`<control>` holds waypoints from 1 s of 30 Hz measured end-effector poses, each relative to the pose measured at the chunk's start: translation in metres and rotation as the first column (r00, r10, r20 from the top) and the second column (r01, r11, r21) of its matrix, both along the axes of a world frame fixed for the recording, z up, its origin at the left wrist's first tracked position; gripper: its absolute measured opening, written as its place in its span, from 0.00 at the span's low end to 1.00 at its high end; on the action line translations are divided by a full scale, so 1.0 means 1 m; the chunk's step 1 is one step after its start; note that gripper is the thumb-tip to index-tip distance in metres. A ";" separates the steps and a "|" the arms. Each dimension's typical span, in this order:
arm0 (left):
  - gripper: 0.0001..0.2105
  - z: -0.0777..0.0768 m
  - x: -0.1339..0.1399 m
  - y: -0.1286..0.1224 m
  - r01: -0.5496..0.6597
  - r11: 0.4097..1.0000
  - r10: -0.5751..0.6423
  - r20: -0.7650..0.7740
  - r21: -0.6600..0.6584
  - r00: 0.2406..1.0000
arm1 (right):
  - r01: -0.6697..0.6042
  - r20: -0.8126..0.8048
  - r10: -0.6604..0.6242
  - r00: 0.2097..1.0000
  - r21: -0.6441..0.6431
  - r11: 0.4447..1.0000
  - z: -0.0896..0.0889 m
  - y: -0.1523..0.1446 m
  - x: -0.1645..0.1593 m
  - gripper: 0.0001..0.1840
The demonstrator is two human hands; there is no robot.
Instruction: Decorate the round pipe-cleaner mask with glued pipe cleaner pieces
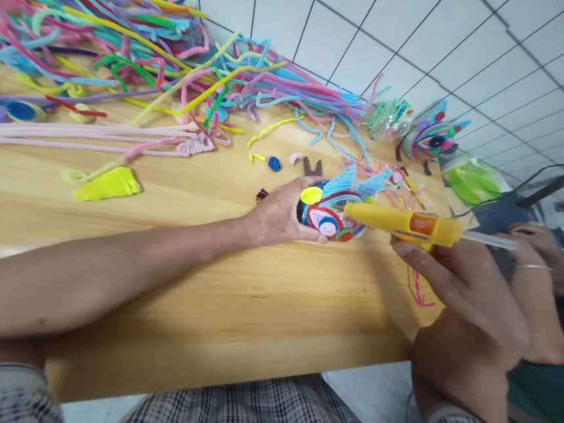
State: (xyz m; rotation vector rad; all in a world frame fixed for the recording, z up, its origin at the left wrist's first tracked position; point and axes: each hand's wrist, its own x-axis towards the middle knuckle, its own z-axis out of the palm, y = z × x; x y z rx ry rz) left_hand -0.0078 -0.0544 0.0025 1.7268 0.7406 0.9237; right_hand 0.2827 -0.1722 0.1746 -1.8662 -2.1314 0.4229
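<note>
My left hand (pixel 282 211) is wrapped round a colourful pipe-cleaner craft figure (pixel 329 217), which has blue ear-like pieces, coiled discs and red, white and blue loops. In my right hand (pixel 458 281) is a yellow hot glue gun (pixel 406 223), a clear glue stick poking from its back end. The gun's nozzle points left at the figure's right side; whether it touches cannot be told. Just behind the figure lie a dark brown notched piece (pixel 313 166), a small blue coil (pixel 274 164) and a bent yellow pipe cleaner (pixel 257 156).
Heaps of coloured pipe cleaners (pixel 148 39) cover the back of the wooden table (pixel 221 309) along a tiled wall (pixel 393 17). A similar finished-looking figure (pixel 431 139) stands at the back right. A yellow folded piece (pixel 106 184) lies left. At right sits another person, an arm (pixel 536 294) showing.
</note>
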 end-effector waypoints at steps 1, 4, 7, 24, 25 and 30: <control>0.55 0.000 0.000 0.000 0.002 1.000 -0.002 -0.002 0.001 1.000 | 0.009 0.009 -0.009 1.000 0.000 1.000 0.000 0.000 -0.001 0.38; 0.55 0.000 0.000 0.000 0.004 1.000 -0.004 -0.008 0.001 1.000 | 0.013 0.011 -0.013 1.000 -0.004 1.000 -0.001 0.000 -0.002 0.41; 0.55 -0.002 0.000 0.000 0.002 1.000 -0.002 0.001 0.010 1.000 | 0.016 0.005 -0.016 1.000 -0.003 1.000 -0.003 0.000 0.001 0.41; 0.53 0.000 -0.001 0.000 0.010 1.000 -0.010 0.011 0.001 1.000 | 0.032 0.038 -0.031 0.999 -0.024 0.999 -0.003 -0.003 0.008 0.46; 0.53 0.001 -0.001 0.000 0.011 1.000 -0.011 0.010 -0.003 1.000 | 0.034 0.036 -0.033 0.999 -0.025 0.999 -0.004 -0.003 0.008 0.47; 0.54 0.004 -0.001 -0.002 0.003 1.000 -0.003 0.007 -0.011 1.000 | 0.049 0.042 -0.049 0.998 -0.012 0.999 -0.008 -0.001 0.004 0.48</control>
